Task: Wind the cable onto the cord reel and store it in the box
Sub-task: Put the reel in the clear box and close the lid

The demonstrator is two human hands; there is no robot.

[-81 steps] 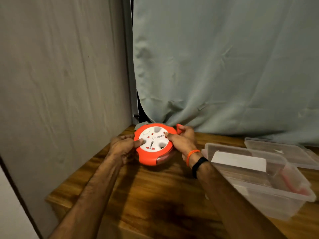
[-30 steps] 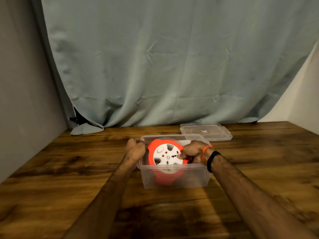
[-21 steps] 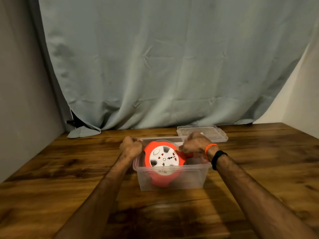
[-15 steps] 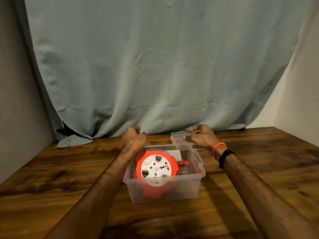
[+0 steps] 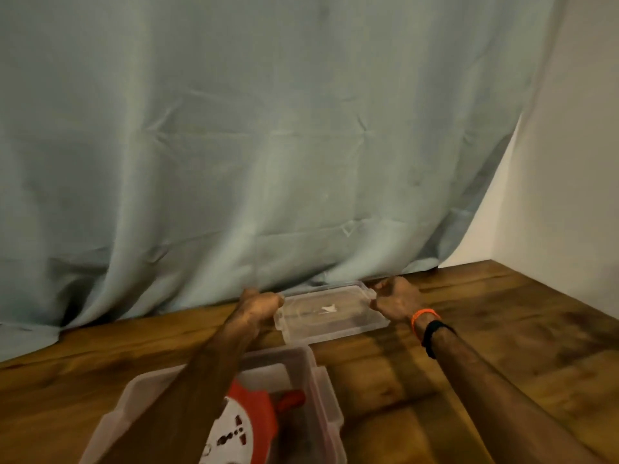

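Reel dropped in, hands went for the lid

Cord reel (image 5: pixel 248 426) sat in the box (image 5: pixel 321 390), behind both grips; left hand (image 5: pixel 259 304) and right hand (image 5: pixel 395 301) had let go and curled onto the lid (image 5: pixel 330 313) ends, grip tightness unclear.

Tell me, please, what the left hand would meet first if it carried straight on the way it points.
The left hand would probably meet the clear lid's left edge first; it may already be touching it, though depth is unclear.

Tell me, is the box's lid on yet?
No. The lid lies flat on the table beyond the box, between both hands, and the box stands open.
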